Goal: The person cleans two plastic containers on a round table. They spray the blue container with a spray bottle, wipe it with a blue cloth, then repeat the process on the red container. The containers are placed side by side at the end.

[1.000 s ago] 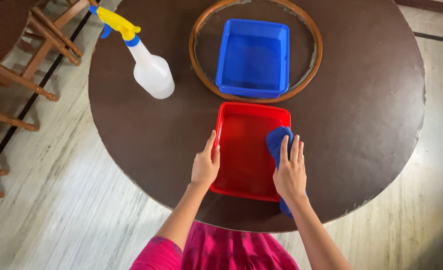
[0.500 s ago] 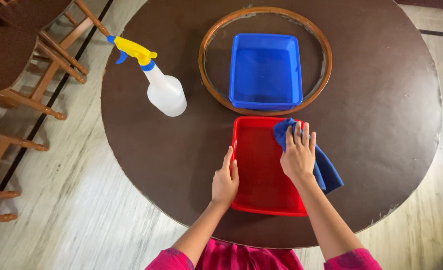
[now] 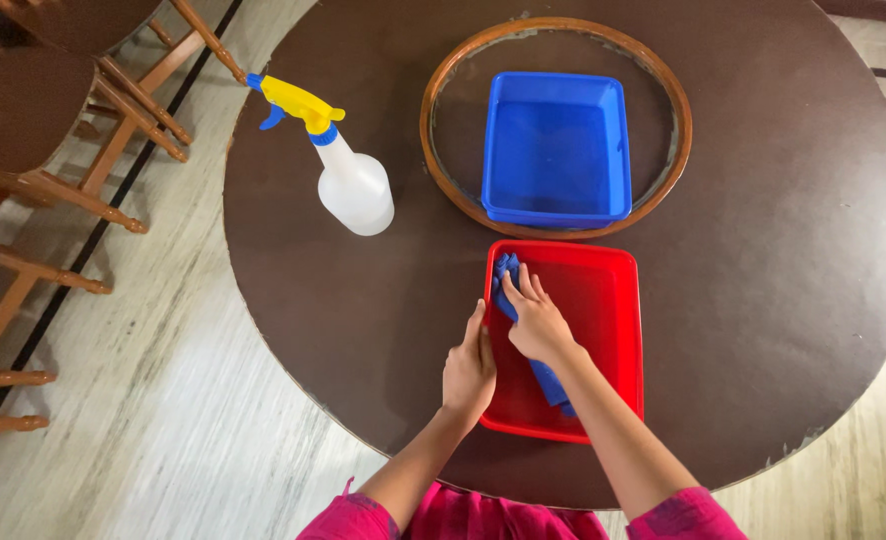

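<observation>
On the near part of a round dark-brown table [image 3: 783, 250], a red rectangular tray [image 3: 603, 330] lies flat, its long sides running near to far. Right hand [image 3: 535, 322]: pressed palm-down on a blue cloth [image 3: 508, 275] at the tray's far-left inner corner, fingers slightly spread and flat on the fabric rather than clenched; the hand and forearm hide most of the cloth, so that only a bunched end beyond the fingertips and a strip beside the wrist can be seen. Left hand [image 3: 469, 372]: laid against the tray's left rim, fingers together and extended; whether the thumb hooks over the rim cannot be made out. Beyond the red tray, a blue tray [image 3: 558, 150] sits inside a wooden hoop [image 3: 443, 165], its near edge reaching the hoop. To the far left stands a white spray bottle [image 3: 353, 185] with a yellow trigger head. Wooden chairs [image 3: 53, 180] are cut off at the left edge. Pink sleeves [image 3: 698, 515] are cropped at the bottom.
</observation>
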